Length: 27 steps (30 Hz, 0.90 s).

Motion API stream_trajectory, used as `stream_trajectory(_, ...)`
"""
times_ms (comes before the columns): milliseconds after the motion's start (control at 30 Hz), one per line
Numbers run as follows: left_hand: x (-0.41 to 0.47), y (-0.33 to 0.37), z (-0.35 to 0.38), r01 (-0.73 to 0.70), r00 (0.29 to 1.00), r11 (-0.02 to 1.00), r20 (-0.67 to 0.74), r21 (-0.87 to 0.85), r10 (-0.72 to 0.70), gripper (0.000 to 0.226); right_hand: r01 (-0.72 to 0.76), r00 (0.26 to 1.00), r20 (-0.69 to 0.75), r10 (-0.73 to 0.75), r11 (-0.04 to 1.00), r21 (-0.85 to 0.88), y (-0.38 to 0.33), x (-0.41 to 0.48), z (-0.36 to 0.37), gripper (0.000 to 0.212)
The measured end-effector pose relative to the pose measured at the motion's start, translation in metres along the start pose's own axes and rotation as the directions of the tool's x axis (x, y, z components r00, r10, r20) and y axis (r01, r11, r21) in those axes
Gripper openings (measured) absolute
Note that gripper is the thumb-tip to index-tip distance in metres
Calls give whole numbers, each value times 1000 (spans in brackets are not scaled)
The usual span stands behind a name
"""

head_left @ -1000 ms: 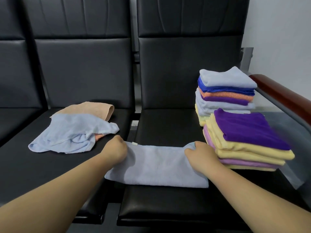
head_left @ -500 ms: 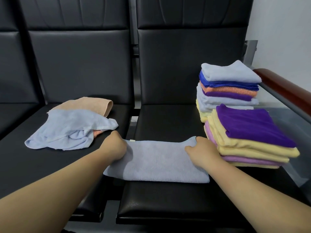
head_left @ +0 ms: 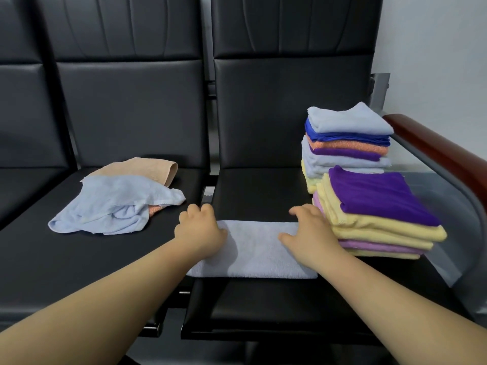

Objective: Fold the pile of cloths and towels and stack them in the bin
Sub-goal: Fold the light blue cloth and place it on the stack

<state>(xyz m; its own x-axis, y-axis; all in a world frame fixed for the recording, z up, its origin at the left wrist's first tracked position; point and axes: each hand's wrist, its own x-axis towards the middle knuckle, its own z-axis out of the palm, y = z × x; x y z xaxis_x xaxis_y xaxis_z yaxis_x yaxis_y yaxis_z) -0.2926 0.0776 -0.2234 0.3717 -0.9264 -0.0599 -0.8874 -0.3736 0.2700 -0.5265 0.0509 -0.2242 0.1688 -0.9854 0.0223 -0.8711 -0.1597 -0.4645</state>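
Head view: unfolded pile (head_left: 116, 201) left, folded stacks (head_left: 369, 196) crowd right hand (head_left: 312, 231).

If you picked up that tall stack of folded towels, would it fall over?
Probably it would sag: the tall back stack is soft folded cloth. It might tip, since its layers sit unevenly, edges not lined up. It looks light, being only thin towels.

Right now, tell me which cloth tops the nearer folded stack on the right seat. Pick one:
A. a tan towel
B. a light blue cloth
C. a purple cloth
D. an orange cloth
C: a purple cloth lies on top of the nearer stack, over yellow ones; the light blue one tops the farther stack.
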Motion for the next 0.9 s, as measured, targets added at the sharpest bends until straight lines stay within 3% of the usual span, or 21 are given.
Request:
stream_trajectory(67, -7, 9, 6, -56, 998, 997, 39, 44, 54, 30, 88, 995, 56, -84, 993, -79, -2, -1, -1, 36)
stream_trajectory(167, -20, 23, 17, -72, 990, 996, 121, 47, 66, 29, 191, 961, 230, -152, 969, -158, -4, -5, -1, 20)
stream_trajectory(400, -23, 39, 23, -60, 986, 998, 157, 32, 55, 32, 203, 952, 276, -134, 950, -238, -6, -14, -3, 4)
stream_trajectory(567, -17, 51, 32, -201, 952, 968, 261, 147, 158, 56, 191, 939, 324, -117, 959, -208, -8, -33, -8, 3)
stream_trajectory(667, -7, 56, 34, -374, 904, 915, 278, 150, 324, 48, 224, 919, 357, -169, 967, -119, -4, -39, -13, 4)
stream_trajectory(767, 8, 54, 35, -547, 809, 835, 292, 61, 509, 43, 259, 894, 388, -226, 965, -35, 2, -38, -16, 4)
stream_trajectory(900, 22, 50, 40, -661, 718, 750, 312, 26, 622, 49, 275, 894, 368, -257, 961, 2, 10, -33, -15, 7)
